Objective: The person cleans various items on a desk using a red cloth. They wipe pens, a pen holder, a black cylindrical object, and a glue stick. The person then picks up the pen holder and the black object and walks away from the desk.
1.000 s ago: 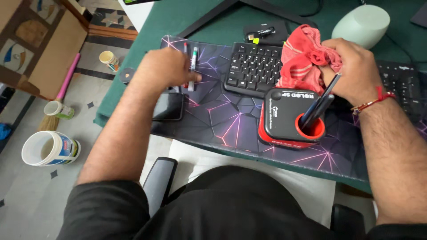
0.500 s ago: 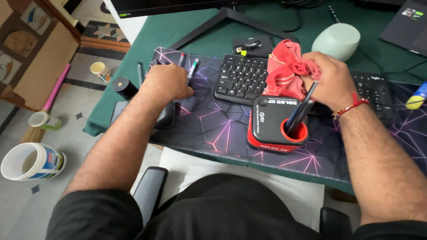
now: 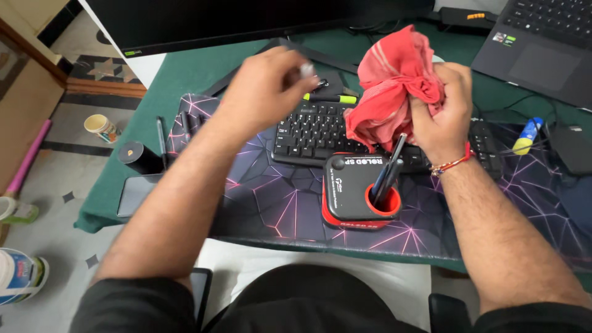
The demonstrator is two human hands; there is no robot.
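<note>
My left hand (image 3: 265,83) is lifted above the black keyboard (image 3: 308,132), its fingers closed around a marker whose pale end (image 3: 306,69) pokes out between them. My right hand (image 3: 441,114) grips a bunched red cloth (image 3: 388,74) over the keyboard's right part. Just below that hand stands a red and black pen holder (image 3: 348,197) with several dark pens (image 3: 388,169) in its round slot. It rests on a dark desk mat with glowing pink lines (image 3: 271,203).
A monitor (image 3: 216,21) stands at the back and a laptop (image 3: 542,43) at the back right. A phone (image 3: 135,192), a black cylinder (image 3: 139,157) and loose pens (image 3: 161,139) lie by the left edge. A yellow highlighter (image 3: 330,97) lies behind the keyboard. A paper cup (image 3: 102,127) sits on the floor.
My left hand has risen from the mat's left side with a marker and moved toward the cloth. My right hand lifted the red cloth higher. The view shifted right.
</note>
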